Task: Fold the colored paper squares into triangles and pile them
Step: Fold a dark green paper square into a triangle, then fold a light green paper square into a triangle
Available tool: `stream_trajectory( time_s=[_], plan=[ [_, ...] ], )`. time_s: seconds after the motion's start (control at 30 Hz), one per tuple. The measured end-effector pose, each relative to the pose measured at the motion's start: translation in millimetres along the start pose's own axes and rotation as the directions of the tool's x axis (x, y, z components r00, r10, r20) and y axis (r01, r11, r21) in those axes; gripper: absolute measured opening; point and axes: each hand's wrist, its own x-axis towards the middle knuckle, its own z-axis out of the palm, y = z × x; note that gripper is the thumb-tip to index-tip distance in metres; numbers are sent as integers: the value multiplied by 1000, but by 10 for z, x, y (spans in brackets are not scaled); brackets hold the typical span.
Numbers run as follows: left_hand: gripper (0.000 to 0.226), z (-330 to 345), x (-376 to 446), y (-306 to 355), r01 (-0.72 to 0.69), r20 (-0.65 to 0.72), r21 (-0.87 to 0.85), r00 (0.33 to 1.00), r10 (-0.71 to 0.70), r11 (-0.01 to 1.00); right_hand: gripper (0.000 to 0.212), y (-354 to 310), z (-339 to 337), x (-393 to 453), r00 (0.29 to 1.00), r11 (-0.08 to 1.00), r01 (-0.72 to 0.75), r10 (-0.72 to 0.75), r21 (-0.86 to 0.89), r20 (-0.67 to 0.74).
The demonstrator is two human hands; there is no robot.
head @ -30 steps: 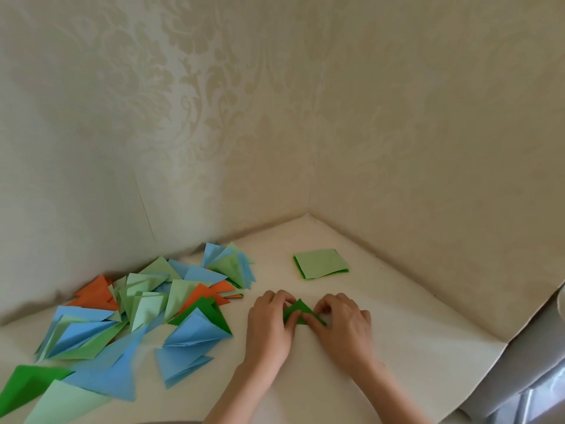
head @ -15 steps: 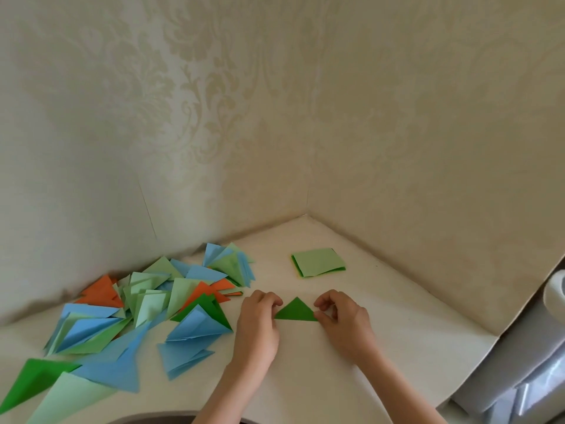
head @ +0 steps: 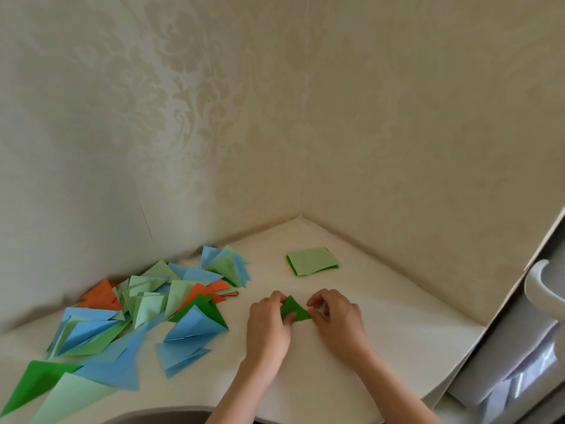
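A small dark green paper triangle (head: 294,310) lies on the cream table between my hands. My left hand (head: 269,324) pinches its left corner with thumb and fingers. My right hand (head: 334,318) pinches its right corner, fingers curled. A little stack of light green paper squares (head: 312,261) sits beyond them toward the corner. To the left spreads a loose pile of folded triangles (head: 143,313) in blue, light green, dark green and orange.
Patterned cream walls meet in a corner (head: 301,209) behind the table. The table's front edge (head: 171,411) curves near me. On the right stands a white cabinet with a curved handle (head: 538,286).
The triangle lay flat between my hands half a second ago; both hands have since closed in on its two corners. The camera view shifted slightly.
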Motion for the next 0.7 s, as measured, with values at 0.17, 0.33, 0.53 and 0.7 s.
stream_trajectory(
  time_s=[0.17,0.33,0.53,0.7],
  plan=[
    [17,-75,77,-147,-53,-105,3,993,53,999,13,76,4,0,996,995,50,-42,90,-83],
    [24,-241,388,-310,28,-215,-40,976,-36,999,29,101,-31,377,970,985,155,-167,-81,-175],
    [20,-222,742,-358,40,-163,39,986,-33,998,47,74,16,864,979,944,193,-203,-268,-8],
    [18,-122,890,-373,56,-172,211,985,-20,976,31,148,109,910,980,944,191,-198,-269,0]
  ],
)
